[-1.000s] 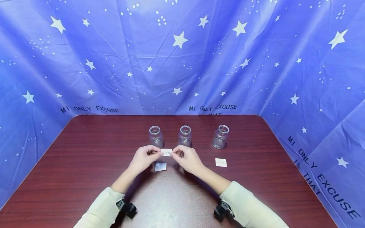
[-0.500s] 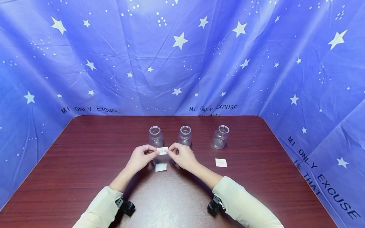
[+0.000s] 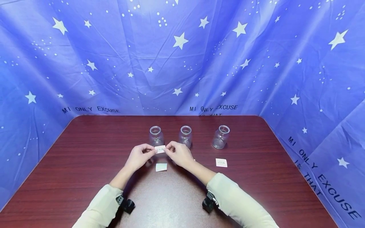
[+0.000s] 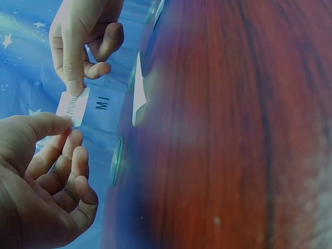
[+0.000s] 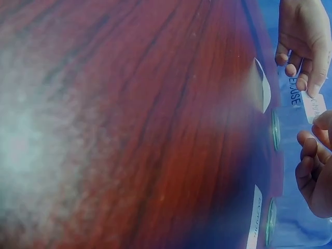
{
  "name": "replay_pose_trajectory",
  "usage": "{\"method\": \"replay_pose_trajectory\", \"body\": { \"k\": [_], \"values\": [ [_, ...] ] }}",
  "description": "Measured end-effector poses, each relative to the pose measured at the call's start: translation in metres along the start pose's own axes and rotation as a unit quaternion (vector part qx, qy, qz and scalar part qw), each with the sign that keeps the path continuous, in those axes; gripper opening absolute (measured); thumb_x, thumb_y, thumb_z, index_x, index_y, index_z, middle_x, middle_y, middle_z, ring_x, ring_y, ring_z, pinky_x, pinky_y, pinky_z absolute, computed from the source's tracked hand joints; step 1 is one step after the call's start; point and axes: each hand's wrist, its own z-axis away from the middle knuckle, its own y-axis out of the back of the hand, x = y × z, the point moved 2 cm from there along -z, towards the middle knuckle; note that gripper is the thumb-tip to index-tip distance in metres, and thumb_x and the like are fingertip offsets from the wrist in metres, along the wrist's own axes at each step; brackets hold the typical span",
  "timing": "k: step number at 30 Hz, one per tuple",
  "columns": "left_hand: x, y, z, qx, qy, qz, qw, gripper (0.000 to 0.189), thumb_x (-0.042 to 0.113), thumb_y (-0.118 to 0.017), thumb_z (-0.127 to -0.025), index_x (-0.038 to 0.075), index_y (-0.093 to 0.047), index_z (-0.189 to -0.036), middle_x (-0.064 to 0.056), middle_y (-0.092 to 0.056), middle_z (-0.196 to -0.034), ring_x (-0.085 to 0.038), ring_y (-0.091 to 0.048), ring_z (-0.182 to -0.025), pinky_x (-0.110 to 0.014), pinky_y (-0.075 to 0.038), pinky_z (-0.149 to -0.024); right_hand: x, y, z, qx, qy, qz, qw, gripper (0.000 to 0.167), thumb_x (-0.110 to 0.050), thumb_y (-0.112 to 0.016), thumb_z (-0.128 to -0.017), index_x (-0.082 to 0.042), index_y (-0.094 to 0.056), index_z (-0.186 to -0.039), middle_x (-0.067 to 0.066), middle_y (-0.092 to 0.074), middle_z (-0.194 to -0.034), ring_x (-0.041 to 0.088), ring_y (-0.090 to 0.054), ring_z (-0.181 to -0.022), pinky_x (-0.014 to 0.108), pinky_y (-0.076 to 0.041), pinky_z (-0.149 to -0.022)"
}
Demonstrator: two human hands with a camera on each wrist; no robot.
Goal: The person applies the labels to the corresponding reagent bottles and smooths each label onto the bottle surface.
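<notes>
A small white label [image 3: 160, 149] with dark writing is stretched between my hands, a little above the table and in front of the leftmost glass jar [image 3: 156, 135]. My left hand [image 3: 139, 156] pinches its left end between thumb and fingers. The right end is pinched by my right hand [image 3: 180, 154]. In the left wrist view, the label [image 4: 73, 108] is seen with a thumb on each end. A pale slip of paper [image 3: 161, 167], slightly curled, lies on the table below the hands. The middle jar [image 3: 185, 136] stands just behind my right hand.
A third glass jar [image 3: 220, 136] stands farther right, with another written label [image 3: 221, 162] lying in front of it. A sliver of white shows beside my right wrist. Behind the dark red wooden table [image 3: 256, 190] hangs a blue star-patterned cloth [image 3: 159, 57].
Both hands have shifted left and slightly away with the label, from between the left and middle jars to in front of the left jar. The jars and the papers on the table stay put.
</notes>
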Motion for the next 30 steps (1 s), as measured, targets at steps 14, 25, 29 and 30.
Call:
{"method": "replay_pose_trajectory", "body": {
  "k": [14,25,29,30],
  "values": [
    [-0.004,0.005,-0.005,0.028,0.004,-0.016,0.9995,0.017,0.019,-0.068,-0.084,0.003,-0.067,-0.092,-0.016,-0.068,-0.074,-0.021,-0.064,-0.055,-0.026,-0.046,-0.046,-0.001,-0.012,-0.012,0.013,-0.008,0.015,0.9998,0.011,-0.030,-0.062,-0.087,-0.020,-0.066,-0.084,-0.008,-0.059,-0.066,0.001,-0.043,-0.053,0.018,-0.035,-0.051],
    [-0.006,0.004,-0.012,0.035,0.010,-0.022,0.9991,0.018,0.020,-0.068,-0.084,0.004,-0.067,-0.093,-0.015,-0.070,-0.078,-0.018,-0.064,-0.055,-0.025,-0.047,-0.049,0.002,-0.016,-0.017,0.018,-0.022,0.027,0.9992,0.012,-0.032,-0.061,-0.088,-0.021,-0.065,-0.084,-0.009,-0.060,-0.067,0.000,-0.046,-0.056,0.019,-0.037,-0.053],
    [-0.007,0.004,-0.014,0.037,0.009,-0.022,0.9991,0.018,0.019,-0.067,-0.085,0.003,-0.067,-0.093,-0.015,-0.070,-0.079,-0.017,-0.064,-0.055,-0.025,-0.048,-0.050,0.002,-0.017,-0.019,0.019,-0.028,0.027,0.9991,0.013,-0.033,-0.061,-0.088,-0.022,-0.066,-0.084,-0.010,-0.060,-0.067,0.001,-0.047,-0.056,0.020,-0.037,-0.053],
    [-0.007,0.004,-0.014,0.037,0.008,-0.023,0.9990,0.018,0.019,-0.068,-0.084,0.004,-0.067,-0.093,-0.015,-0.070,-0.078,-0.017,-0.064,-0.055,-0.025,-0.048,-0.049,0.003,-0.017,-0.019,0.018,-0.028,0.027,0.9991,0.013,-0.033,-0.061,-0.088,-0.022,-0.066,-0.084,-0.010,-0.060,-0.067,0.001,-0.047,-0.056,0.020,-0.037,-0.053]
  ]
}}
